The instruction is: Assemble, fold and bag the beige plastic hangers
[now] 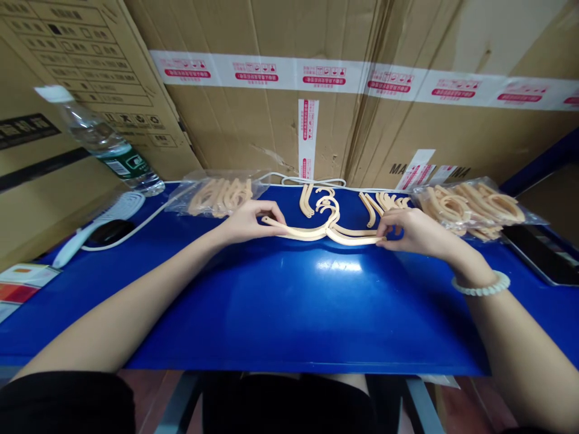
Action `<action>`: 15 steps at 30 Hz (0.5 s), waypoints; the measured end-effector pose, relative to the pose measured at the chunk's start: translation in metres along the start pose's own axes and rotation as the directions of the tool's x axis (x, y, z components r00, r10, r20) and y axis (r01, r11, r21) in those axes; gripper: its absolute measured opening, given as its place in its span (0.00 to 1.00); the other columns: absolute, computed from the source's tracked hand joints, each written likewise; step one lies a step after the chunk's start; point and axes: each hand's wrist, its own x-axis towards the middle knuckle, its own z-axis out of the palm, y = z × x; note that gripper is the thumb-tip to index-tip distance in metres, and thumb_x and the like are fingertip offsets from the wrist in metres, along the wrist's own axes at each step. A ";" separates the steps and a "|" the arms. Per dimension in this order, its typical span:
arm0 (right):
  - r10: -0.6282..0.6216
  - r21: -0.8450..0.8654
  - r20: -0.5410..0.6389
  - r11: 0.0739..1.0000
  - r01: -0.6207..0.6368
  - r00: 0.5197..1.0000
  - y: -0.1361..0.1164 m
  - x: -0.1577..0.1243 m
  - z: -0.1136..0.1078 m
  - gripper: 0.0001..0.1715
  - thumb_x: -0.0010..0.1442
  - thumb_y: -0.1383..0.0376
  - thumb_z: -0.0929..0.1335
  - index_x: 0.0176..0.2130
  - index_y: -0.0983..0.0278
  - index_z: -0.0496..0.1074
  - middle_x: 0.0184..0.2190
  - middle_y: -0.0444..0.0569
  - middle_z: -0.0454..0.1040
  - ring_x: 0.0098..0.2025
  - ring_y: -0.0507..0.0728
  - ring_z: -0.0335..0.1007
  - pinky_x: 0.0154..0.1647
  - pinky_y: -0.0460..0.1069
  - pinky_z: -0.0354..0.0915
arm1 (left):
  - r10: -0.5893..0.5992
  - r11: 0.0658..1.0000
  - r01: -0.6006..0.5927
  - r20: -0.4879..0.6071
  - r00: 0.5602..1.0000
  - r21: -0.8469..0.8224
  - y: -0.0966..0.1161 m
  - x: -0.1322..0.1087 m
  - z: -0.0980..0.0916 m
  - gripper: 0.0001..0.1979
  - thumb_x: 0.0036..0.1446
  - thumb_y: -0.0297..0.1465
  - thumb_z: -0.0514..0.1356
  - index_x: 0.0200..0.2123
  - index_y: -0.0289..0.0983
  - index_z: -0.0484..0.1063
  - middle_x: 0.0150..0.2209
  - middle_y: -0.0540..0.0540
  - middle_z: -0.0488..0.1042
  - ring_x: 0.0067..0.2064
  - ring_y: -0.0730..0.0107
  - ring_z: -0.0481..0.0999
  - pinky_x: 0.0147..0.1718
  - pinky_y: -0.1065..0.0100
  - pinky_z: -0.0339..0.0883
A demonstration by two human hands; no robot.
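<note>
A beige folding clothes hanger (307, 234) lies low over the blue table, its two arms spread out to the sides and its hook pointing away from me. My left hand (253, 222) pinches the hanger's left arm near the tip, which sticks out past the thumb. At the other end, my right hand (409, 232) is closed with thumb and fingers on the tip of the right arm. Just behind are loose beige hook pieces (324, 191), straight arm pieces (306, 200) and several more arm pieces (392, 200).
Clear bags of beige hanger parts lie left (219, 196) and right (470, 208). A water bottle (113, 150), hairbrush (113, 208), black mouse (112, 231) and white cable (136, 232) are at left. A dark phone (543, 256) lies right. Cardboard boxes (253, 126) stand behind the table (289, 319).
</note>
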 end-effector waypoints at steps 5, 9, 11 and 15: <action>0.072 -0.006 0.118 0.997 -0.072 0.990 0.005 0.001 0.006 0.06 0.54 0.63 0.71 0.27 0.62 0.78 0.27 0.47 0.78 0.29 0.56 0.73 0.32 0.49 0.64 | 0.252 0.950 -0.264 0.092 0.963 0.167 -0.002 0.000 0.009 0.10 0.55 0.37 0.68 0.28 0.38 0.75 0.35 0.43 0.80 0.41 0.61 0.78 0.44 0.60 0.69; 0.115 0.019 0.154 0.993 -0.119 0.981 0.005 0.002 0.008 0.07 0.53 0.63 0.72 0.26 0.62 0.78 0.26 0.47 0.77 0.28 0.56 0.72 0.31 0.48 0.64 | 0.307 0.922 -0.323 0.103 0.946 0.214 -0.001 0.000 0.018 0.10 0.56 0.36 0.66 0.26 0.39 0.74 0.35 0.42 0.79 0.42 0.59 0.76 0.47 0.57 0.68; 0.142 0.018 0.162 0.989 -0.147 0.977 0.004 0.002 0.008 0.06 0.53 0.63 0.73 0.26 0.62 0.78 0.26 0.47 0.77 0.28 0.55 0.72 0.30 0.48 0.64 | 0.314 0.921 -0.326 0.088 0.945 0.215 -0.002 -0.001 0.020 0.09 0.55 0.36 0.67 0.26 0.39 0.74 0.36 0.42 0.79 0.43 0.58 0.76 0.47 0.56 0.67; 0.197 0.010 0.182 0.979 -0.202 0.963 0.003 0.001 0.007 0.04 0.53 0.66 0.72 0.26 0.62 0.77 0.25 0.46 0.77 0.27 0.55 0.73 0.30 0.48 0.65 | 0.335 0.905 -0.343 0.075 0.939 0.252 -0.007 -0.002 0.024 0.08 0.56 0.34 0.66 0.28 0.38 0.73 0.40 0.40 0.79 0.45 0.58 0.75 0.48 0.56 0.67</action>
